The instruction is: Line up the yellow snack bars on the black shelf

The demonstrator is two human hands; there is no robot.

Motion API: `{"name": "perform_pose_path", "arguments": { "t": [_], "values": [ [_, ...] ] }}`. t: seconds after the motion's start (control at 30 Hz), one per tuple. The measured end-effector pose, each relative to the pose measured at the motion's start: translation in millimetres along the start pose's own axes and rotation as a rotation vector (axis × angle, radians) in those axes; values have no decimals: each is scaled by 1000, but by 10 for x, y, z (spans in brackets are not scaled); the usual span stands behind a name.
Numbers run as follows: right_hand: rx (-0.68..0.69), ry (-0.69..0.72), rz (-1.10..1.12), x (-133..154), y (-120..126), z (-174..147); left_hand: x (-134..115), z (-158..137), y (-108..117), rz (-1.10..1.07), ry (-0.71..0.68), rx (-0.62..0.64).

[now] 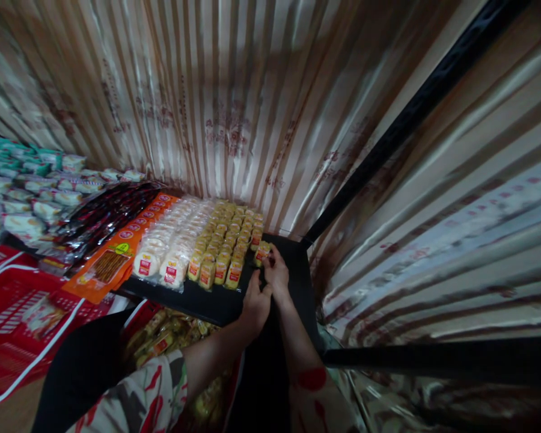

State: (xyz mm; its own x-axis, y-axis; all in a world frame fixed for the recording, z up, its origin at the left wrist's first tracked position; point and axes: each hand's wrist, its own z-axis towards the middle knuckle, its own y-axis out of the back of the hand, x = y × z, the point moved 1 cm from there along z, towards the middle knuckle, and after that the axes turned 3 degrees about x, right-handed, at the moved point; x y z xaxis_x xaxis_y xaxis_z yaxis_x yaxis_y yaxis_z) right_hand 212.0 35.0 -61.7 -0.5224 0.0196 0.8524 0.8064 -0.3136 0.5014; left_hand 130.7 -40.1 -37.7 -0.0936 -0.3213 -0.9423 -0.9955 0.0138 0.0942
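My right hand [277,275] has its fingers around the near side of a small yellow wrapped snack packet [261,252] at the right end of the rows. Just below it, my left hand [256,300] is held over the black shelf [207,304], its fingers apart with nothing visible in them. Several rows of matching yellow snack packets [220,269] stand left of my hands, with a gap between them and the packet I hold. Beside those are two rows of white round packaged crackers [174,272].
Orange snack bags [108,264], dark shiny packets [103,213] and white packets [22,225] line the shelf leftward. A red basket [18,343] stands at lower left. More yellow packets [162,343] lie in a container below. A black post [374,165] and striped curtain [234,90] border the shelf.
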Motion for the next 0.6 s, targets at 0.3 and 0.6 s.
{"name": "perform_pose_path", "arguments": {
  "t": [0.3, 0.6],
  "values": [
    [77, 98, -89, 66, -160, 247, -128, 325, 17, -91, -44, -4],
    [50, 112, 51, -95, -278, 276, -257, 372, 81, -96, -22, 63]
  ]
}}
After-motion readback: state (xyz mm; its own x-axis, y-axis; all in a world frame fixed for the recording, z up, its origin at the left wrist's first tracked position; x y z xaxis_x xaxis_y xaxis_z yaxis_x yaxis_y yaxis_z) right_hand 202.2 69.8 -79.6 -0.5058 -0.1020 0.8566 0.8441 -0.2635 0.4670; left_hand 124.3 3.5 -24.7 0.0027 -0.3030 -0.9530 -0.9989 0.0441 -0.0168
